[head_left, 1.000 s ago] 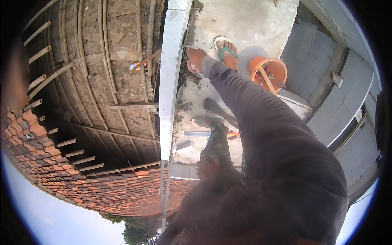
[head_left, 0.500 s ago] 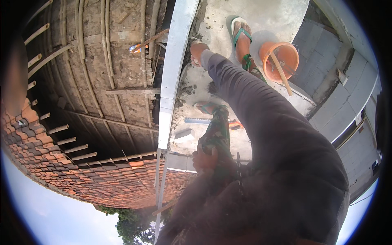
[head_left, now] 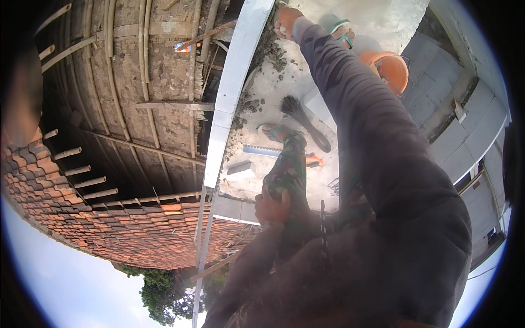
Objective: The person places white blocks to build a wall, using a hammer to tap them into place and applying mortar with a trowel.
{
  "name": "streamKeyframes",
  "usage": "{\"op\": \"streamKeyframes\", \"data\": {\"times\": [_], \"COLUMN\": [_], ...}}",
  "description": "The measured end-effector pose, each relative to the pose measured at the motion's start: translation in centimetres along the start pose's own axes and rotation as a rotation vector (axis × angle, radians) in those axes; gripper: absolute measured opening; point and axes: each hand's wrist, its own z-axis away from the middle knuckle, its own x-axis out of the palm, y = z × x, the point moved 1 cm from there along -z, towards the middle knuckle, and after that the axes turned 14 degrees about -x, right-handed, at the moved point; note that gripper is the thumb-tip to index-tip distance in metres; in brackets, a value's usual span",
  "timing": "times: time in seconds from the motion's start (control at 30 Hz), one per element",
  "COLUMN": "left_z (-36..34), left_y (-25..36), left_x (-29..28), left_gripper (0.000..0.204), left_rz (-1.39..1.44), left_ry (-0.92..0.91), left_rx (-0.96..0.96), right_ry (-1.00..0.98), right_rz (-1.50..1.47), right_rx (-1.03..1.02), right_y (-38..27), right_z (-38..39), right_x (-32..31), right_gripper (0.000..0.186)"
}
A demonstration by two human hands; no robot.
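Right hand (head_left: 287,23): fingers curled downward, contents hidden (grasp cannot be told). Left hand (head_left: 272,205): bent against green camouflage-patterned trouser knee (head_left: 290,183), grip unclear. Dark grey, crumbly mortar debris (head_left: 272,48): on pale concrete floor (head_left: 383,22), just beside right hand; likely light, brittle, best scooped from beneath. Outward: long, pale-grey block wall (head_left: 240,54).

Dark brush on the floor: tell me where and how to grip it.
Grip the brush by its handle, likely best from above and the picture's lower right: that slim end points toward the person, while the bristles fan out toward the upper left.
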Motion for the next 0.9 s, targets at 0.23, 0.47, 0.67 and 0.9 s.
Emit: {"op": "streamKeyframes", "data": {"times": [0.23,0.47,0.67,0.9], "left_z": [0.1,1.7,1.2,2.0], "left_y": [0.1,0.9,2.0,2.4], "left_x": [-1.0,0.8,1.2,1.1], "left_gripper": [0.081,0.082,0.078,0.074], "left_rz": [-0.055,0.041,0.046,0.072], "left_ry": [-0.098,-0.151,-0.140,-0.016], "left_rx": [0.033,-0.090,-0.138,-0.166], "right_ry": [0.159,0.268,0.385,0.107], "right_rz": [-0.155,0.894,1.353,1.752], "right_rx": [0.502,0.044,-0.077,-0.386], "right_y": [27.0,8.9,-13.6,-22.7], "right_z": [10.5,21.0,4.9,-6.6], "right_x": [0.1,3.6,-7.1,-7.6], "right_gripper": [0.032,0.058,0.054,0.047]}}
